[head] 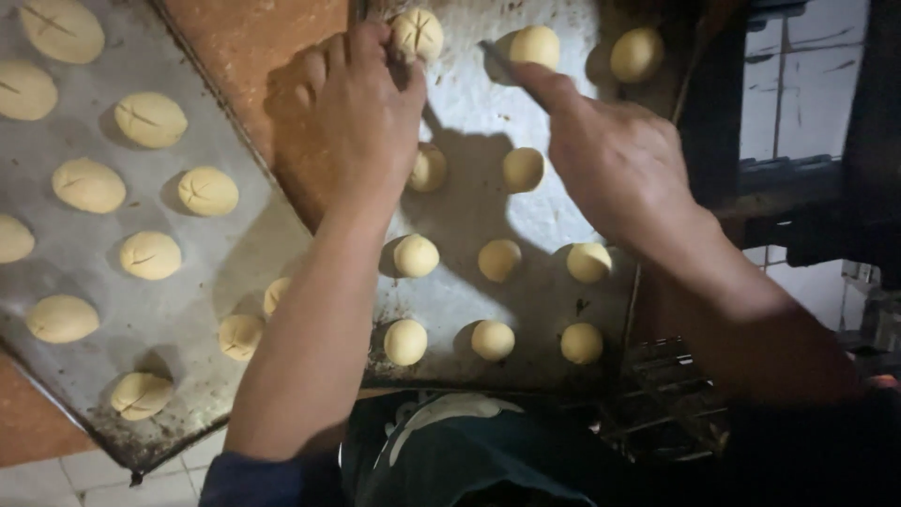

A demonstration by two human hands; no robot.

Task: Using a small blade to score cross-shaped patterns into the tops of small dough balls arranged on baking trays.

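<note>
Pale yellow round dough balls (415, 255) are seen on a grey, dark-stained metal baking tray (554, 211); crossed cuts mark one scored ball (419, 34).

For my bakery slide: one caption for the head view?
Left hand steadies a scored dough ball while right hand reaches the next ball on a metal tray.

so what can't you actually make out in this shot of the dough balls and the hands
- Head view: the thin tool in the right hand is dark and blurred; its kind is unclear.
- The dough ball below the left hand is partly covered by the wrist.
- The left tray is cut by the frame edge.
- The area below the right tray is too dark.
</note>
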